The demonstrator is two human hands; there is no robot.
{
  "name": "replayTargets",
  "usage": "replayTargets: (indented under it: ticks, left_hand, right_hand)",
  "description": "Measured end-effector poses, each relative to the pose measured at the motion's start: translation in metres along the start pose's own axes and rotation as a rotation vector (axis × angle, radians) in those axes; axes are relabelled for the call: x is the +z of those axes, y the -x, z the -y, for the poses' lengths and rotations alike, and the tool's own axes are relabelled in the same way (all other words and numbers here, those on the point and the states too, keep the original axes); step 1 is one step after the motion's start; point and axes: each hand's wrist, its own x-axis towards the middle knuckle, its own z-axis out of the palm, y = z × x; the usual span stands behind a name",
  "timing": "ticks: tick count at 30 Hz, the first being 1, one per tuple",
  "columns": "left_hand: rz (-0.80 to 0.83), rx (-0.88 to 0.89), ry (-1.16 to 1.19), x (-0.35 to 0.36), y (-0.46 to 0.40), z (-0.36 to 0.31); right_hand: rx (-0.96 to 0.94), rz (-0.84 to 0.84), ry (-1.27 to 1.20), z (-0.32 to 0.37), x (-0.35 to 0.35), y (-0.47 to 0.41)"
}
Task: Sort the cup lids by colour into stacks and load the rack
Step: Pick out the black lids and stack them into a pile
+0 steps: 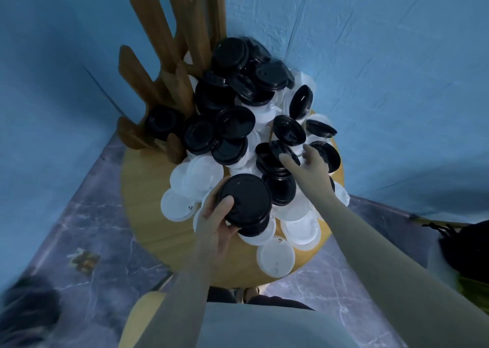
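Observation:
A heap of black lids (232, 93) and white lids (195, 175) covers a round wooden table (143, 189). My left hand (215, 223) grips a short stack of black lids (244, 202) from below, thumb over the top lid's rim. My right hand (308, 165) reaches into the pile and pinches a tilted black lid (281, 150) between thumb and fingers. A wooden rack (169, 56) with tall slats stands at the table's far left; one black lid (161, 121) lies in its lower slot.
Blue walls close in behind and on both sides of the table. A single white lid (275, 259) lies at the table's near edge. The floor (79, 215) is grey marble, with a dark bag (465, 244) at the right.

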Motion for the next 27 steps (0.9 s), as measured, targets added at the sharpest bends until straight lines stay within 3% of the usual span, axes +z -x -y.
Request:
replayTargets:
  ticks: [6, 14, 20, 27]
  left_hand:
    - [-0.002, 0.014, -0.022, -0.001, -0.008, -0.017]
    - [0.019, 0.003, -0.101, -0.001, -0.02, -0.026]
    - [-0.007, -0.009, -0.107, 0.007, -0.025, -0.021]
    - [-0.021, 0.004, -0.102, 0.017, -0.027, -0.014]
  right_hand:
    - [0.131, 0.031, 0.034, 0.006, 0.013, -0.017]
    - [0.07, -0.011, -0.08, -0.001, 0.009, -0.01]
    - [-0.059, -0.032, -0.102, 0.005, 0.003, 0.01]
    - [-0.379, -0.026, -0.106, 0.012, -0.011, 0.048]
